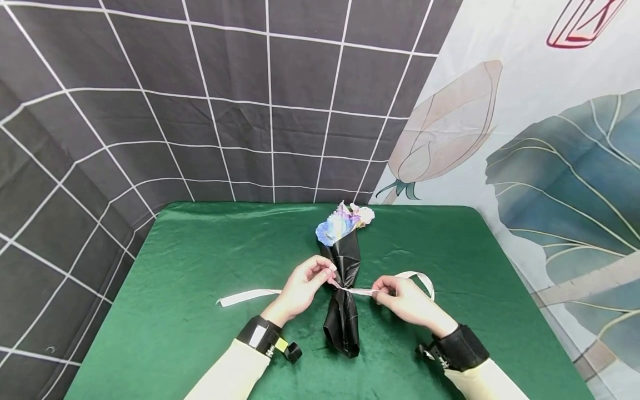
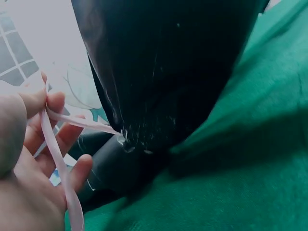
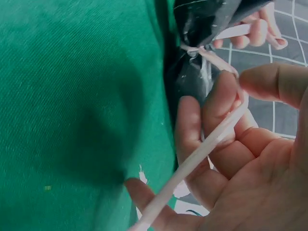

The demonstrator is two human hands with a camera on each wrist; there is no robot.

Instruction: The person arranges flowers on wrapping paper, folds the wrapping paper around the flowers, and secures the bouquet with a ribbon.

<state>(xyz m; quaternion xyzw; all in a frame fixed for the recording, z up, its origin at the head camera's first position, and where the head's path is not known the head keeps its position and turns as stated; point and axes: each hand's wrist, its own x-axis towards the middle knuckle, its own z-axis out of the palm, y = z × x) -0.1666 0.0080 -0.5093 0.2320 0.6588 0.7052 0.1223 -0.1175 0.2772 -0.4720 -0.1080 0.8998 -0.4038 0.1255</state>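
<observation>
Ribbon (image 1: 357, 290) around the bouquet (image 1: 343, 289), seemingly pinched by both hands' fingers (image 1: 327, 271).

Green cloth (image 1: 200, 311) covers table; gridded backdrop (image 1: 150, 111) behind.

Bright even light, soft shadows, fisheye bending at head-view edges, blurry close wrist views
</observation>
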